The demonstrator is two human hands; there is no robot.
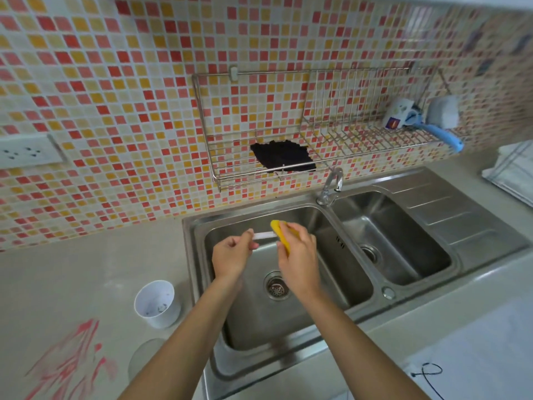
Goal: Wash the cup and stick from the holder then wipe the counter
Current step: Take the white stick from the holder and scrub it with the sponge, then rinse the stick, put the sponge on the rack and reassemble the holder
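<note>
Over the left basin of the steel sink (302, 316), my left hand (232, 256) pinches one end of a thin white stick (264, 235). My right hand (297, 255) grips a yellow sponge (281, 232) that is folded around the stick's other end. A white cup (157, 303) stands upright on the counter (72, 284) just left of the sink, with some specks inside it. Red smears (69, 359) mark the counter at the front left.
A faucet (331, 186) stands between the two basins. A wire wall rack (317, 134) above holds a black cloth (284, 158), a white bottle (398, 114) and a blue-handled brush (441, 125). A wall socket (26, 153) is at the left, a folded towel (513, 174) at the right.
</note>
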